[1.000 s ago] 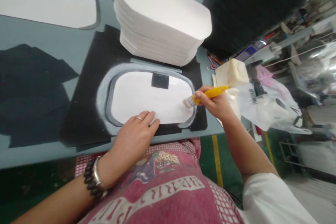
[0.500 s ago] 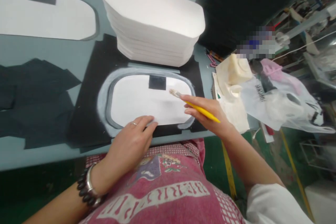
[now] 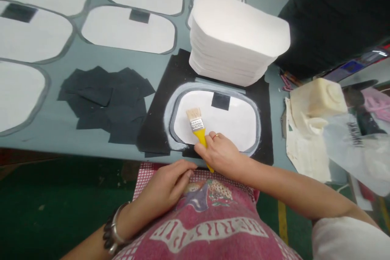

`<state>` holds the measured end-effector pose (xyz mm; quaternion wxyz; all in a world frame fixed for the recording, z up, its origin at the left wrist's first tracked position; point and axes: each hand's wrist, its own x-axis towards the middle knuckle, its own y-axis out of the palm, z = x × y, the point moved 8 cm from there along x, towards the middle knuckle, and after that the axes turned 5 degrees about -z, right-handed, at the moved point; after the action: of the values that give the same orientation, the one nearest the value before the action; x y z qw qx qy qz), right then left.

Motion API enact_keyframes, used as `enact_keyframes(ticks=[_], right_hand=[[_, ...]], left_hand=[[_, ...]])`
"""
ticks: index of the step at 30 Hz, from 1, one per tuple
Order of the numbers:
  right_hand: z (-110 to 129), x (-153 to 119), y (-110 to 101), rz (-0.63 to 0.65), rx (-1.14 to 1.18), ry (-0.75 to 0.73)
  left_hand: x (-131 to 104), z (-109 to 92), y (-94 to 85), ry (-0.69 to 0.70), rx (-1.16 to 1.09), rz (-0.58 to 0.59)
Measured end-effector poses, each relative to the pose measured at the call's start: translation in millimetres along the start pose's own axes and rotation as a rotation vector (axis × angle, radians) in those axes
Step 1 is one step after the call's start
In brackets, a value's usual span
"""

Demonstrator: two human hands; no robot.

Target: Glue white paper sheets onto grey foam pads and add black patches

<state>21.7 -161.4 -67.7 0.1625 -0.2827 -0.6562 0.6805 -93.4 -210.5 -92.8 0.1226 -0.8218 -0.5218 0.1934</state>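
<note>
My right hand point(image 3: 224, 154) is closed around the yellow handle of a flat paintbrush point(image 3: 199, 128). The brush's pale bristles point away from me over the left part of a white rounded panel point(image 3: 237, 126). This panel has a grey border and a dark rectangular patch point(image 3: 220, 101) near its top edge. Under it lies a black sheet point(image 3: 157, 124) with a whitish smeared band around the panel. At the table's front edge, just below the sheet, my left hand point(image 3: 169, 185) rests with its fingers extended and holds nothing.
Behind the panel stands a tall stack of white rounded pieces point(image 3: 237, 28). Dark fabric pieces point(image 3: 118, 97) lie to the left, with several patched white panels point(image 3: 131, 32) beyond. On the right are a cream plastic container point(image 3: 318, 97) and a clear bag point(image 3: 350, 142).
The brush has moved from the panel's right side to its left, its bristles now pointing away from me. My left hand has come off the panel to the table edge. The view has shifted left.
</note>
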Motion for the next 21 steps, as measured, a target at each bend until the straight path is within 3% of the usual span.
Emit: enact_keyframes(ticks=[5, 8, 12, 17, 21], right_hand=[[-13, -9, 2, -0.114, 0.122, 0.062], [-24, -19, 1, -0.197, 0.205, 0.103], [-27, -26, 1, -0.289, 0.269, 0.144], [-17, -28, 12, -0.517, 0.165, 0.216], [-39, -74, 35, -0.726, -0.07, 0.284]], left_hand=[[2, 32, -5.2, -0.454, -0.532, -0.075], [12, 45, -14.8, -0.625, -0.801, -0.183], [43, 47, -39.5, -0.644, -0.929, -0.348], [79, 44, -63.2, -0.583, -0.81, -0.437], [92, 46, -72.1, -0.544, -0.751, -0.421]])
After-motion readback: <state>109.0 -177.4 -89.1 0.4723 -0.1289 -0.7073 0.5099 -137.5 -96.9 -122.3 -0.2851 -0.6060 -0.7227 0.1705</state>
